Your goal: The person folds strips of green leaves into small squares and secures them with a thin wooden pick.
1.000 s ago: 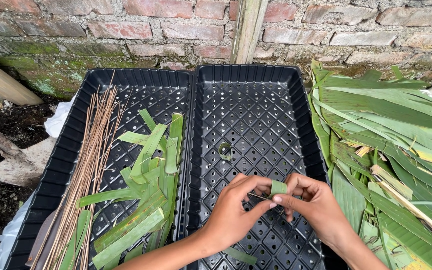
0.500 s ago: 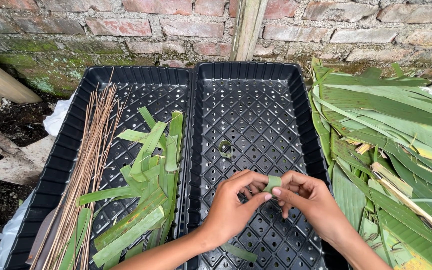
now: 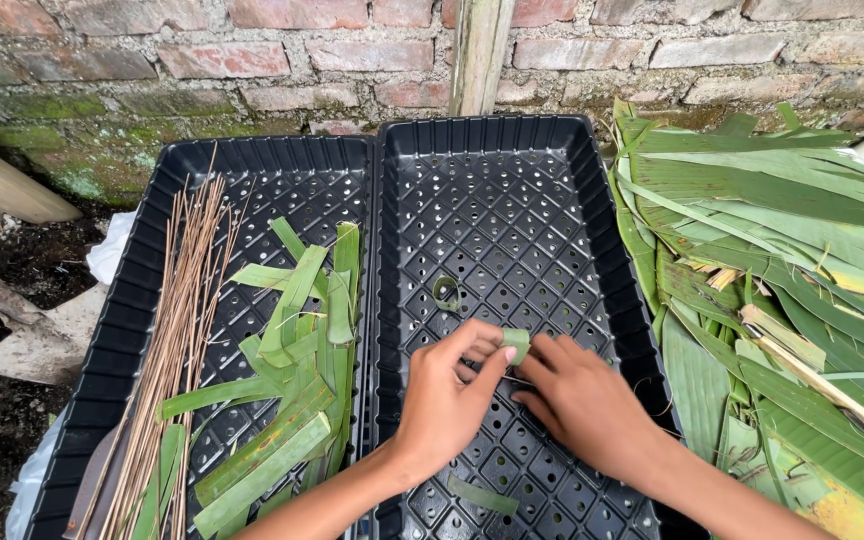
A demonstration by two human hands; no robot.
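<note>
Folding a leaf strip (image 3: pixel 517 343) over a black tray (image 3: pixel 512 210).
Left hand (image 3: pixel 449 400) and right hand (image 3: pixel 582 400) both pinching it.

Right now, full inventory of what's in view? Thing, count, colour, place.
trays: two, black, perforated, side by side in the middle.
leaf strips: a loose pile, green, in the left tray.
thin sticks: a bundle, brown, along the left tray's left side.
leaf loop: one, green, on the right tray's floor.
single strip: one, green, near the right tray's front edge.
large leaves: a heap, green with some yellowing, right of the trays.
brick wall: one, reddish with moss, behind the trays.
wooden post: one, pale, upright against the wall.
folded leaf piece: one, green, pinched between both hands.
left hand: over the right tray, on the leaf piece.
right hand: beside it, on the same piece.
</note>
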